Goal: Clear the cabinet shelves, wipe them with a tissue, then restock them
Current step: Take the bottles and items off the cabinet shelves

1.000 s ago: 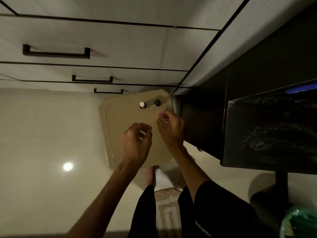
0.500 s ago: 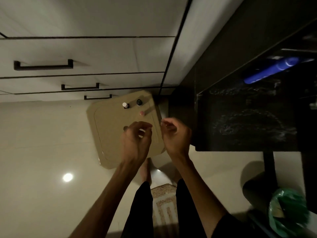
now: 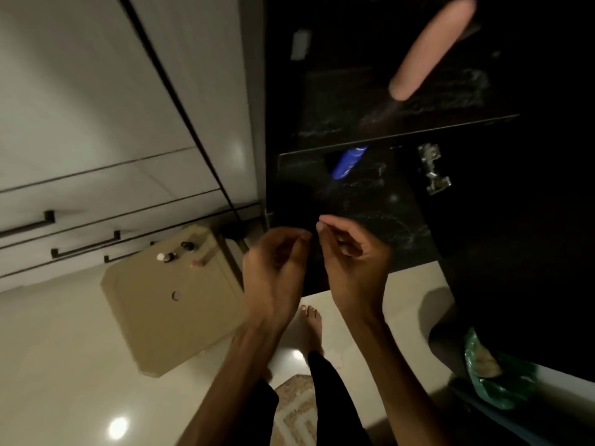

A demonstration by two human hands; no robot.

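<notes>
Both of my hands are raised in front of the lower dark cabinet shelf [image 3: 370, 204]. My left hand [image 3: 273, 268] shows its back, fingers curled, and nothing is visible in it. My right hand [image 3: 354, 252] has its fingers curled towards the thumb and also holds nothing I can see. A blue bottle [image 3: 347, 162] lies at the back of that shelf. On the upper shelf [image 3: 450, 123] lies a blurred peach tube [image 3: 431, 49], with a small pale item [image 3: 301, 45] to its left.
A beige stool [image 3: 174, 317] on the floor at left carries a white-capped bottle [image 3: 162, 256], a dark bottle [image 3: 187, 245] and a pink item [image 3: 198, 263]. White drawers [image 3: 83, 194] with dark handles stand behind. A green bag [image 3: 495, 375] sits lower right, a metal hinge [image 3: 431, 172] on the cabinet side.
My view has swung up from the stool towards the cabinet. Both hands have lifted from over the stool to the lower shelf. A pink item now lies on the stool.
</notes>
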